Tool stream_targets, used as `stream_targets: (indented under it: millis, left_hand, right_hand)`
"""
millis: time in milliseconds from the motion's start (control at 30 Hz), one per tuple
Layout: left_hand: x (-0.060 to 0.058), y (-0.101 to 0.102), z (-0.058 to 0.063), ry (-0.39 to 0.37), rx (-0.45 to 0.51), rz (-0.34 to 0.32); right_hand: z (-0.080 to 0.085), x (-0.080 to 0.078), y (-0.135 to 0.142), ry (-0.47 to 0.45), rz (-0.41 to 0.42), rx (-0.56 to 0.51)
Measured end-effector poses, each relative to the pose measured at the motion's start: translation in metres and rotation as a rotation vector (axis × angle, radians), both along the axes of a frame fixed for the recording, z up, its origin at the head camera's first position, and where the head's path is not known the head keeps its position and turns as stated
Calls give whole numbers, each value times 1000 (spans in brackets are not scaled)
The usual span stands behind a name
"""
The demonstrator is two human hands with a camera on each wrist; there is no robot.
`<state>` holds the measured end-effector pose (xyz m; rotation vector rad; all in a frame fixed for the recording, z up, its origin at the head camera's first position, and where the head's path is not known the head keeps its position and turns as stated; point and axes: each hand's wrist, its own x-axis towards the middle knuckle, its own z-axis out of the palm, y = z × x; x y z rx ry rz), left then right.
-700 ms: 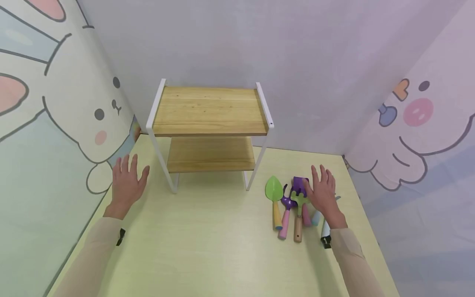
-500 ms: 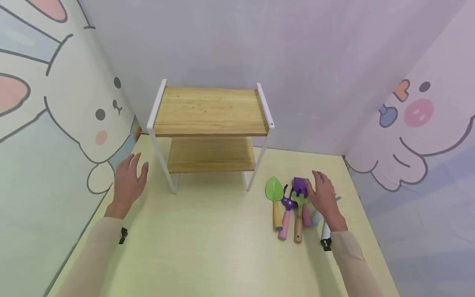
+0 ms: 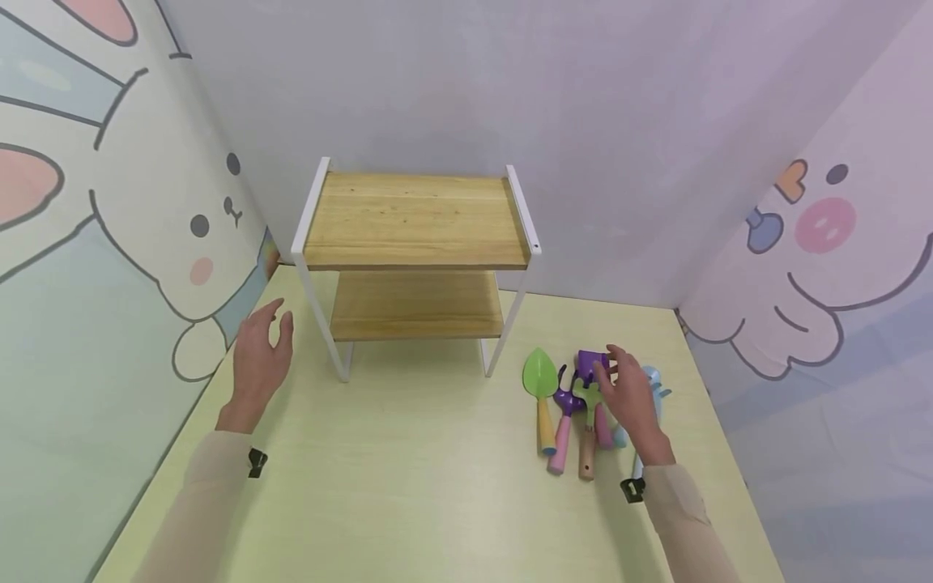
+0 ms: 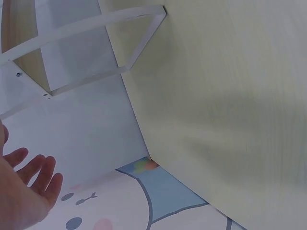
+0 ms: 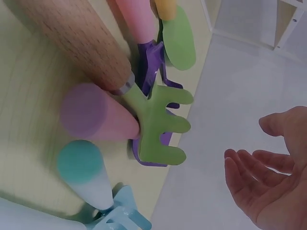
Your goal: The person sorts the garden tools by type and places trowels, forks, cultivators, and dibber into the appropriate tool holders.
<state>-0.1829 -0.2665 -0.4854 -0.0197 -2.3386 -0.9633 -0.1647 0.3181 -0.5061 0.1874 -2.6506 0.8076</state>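
In the head view my right hand [image 3: 628,398] hovers over a cluster of small garden tools, fingers loosely bent and holding nothing. Nearest it is a green hand fork [image 3: 588,397] with a wooden handle, lying across a purple shovel [image 3: 592,363] with a pink handle. To their left lie a purple cultivator [image 3: 567,401] with a pink handle and a green trowel [image 3: 540,374] with a yellow handle. Light-blue tools [image 5: 122,213] lie on the other side, partly hidden by my right hand in the head view. My left hand [image 3: 261,363] is raised, bare of objects, left of the shelf.
A two-tier wooden shelf [image 3: 419,219] with a white frame stands at the back middle of the pale table [image 3: 408,478]. Curtain-like walls [image 3: 598,121] with cartoon animals enclose the back and both sides.
My right hand has lowered and moved slightly left over the tools, its fingers bending more and uncovering more of the light-blue tools. My left hand has turned and shifted slightly right.
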Motion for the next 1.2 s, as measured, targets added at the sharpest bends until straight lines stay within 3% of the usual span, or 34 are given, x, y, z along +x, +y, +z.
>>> stream_targets:
  millis: [200,467,833,1200]
  left_hand:
    - [1,8,2,90,82,-8]
    - [6,19,11,135,171,-8]
    - [7,35,28,138,322,-70]
    - [14,54,52,121,440,-79]
  right_hand:
    - [-4,2,-4,-71,-13,-97]
    - [-1,11,-15,-92,-12,-88]
    - [-3,19,-25,-235,0,-151]
    - [-9,23,-39,-379,44,-208]
